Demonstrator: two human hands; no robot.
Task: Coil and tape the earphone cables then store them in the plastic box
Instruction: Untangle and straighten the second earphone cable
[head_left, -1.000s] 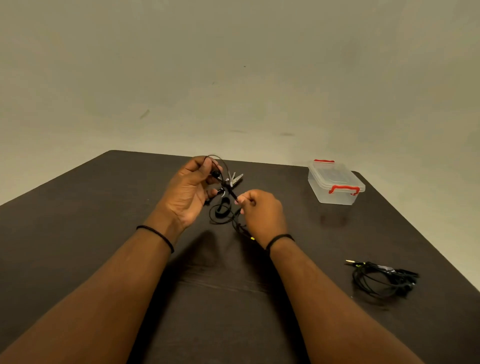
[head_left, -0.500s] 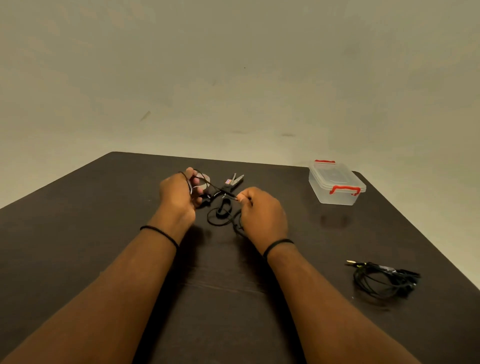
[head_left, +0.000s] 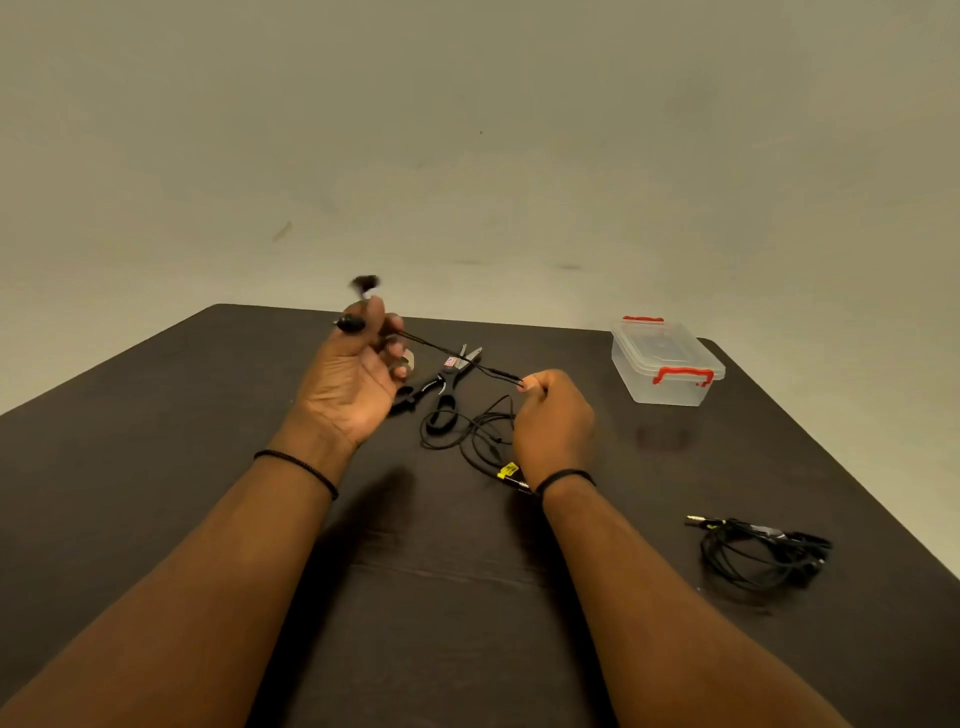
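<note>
A black earphone cable is stretched taut between my two hands above the dark table. My left hand is raised, palm toward me, and grips the earbud end, with the earbuds sticking out above its fingers. My right hand pinches the cable farther along; the rest of the cable lies in loose loops on the table below it, with a yellow tag near the plug. A second black earphone set lies bunched at the right. The clear plastic box with red clips stands shut at the back right.
Black-handled scissors lie on the table between my hands, under the taut cable. A pale roll-like object, mostly hidden, shows beside my left hand. The table's far edge meets a plain wall; its right edge runs close to the second earphone set.
My left hand has risen and turned palm toward me, pulling the earbud end up and left. The cable now runs straight between the hands. The right hand has stayed nearly in place.
</note>
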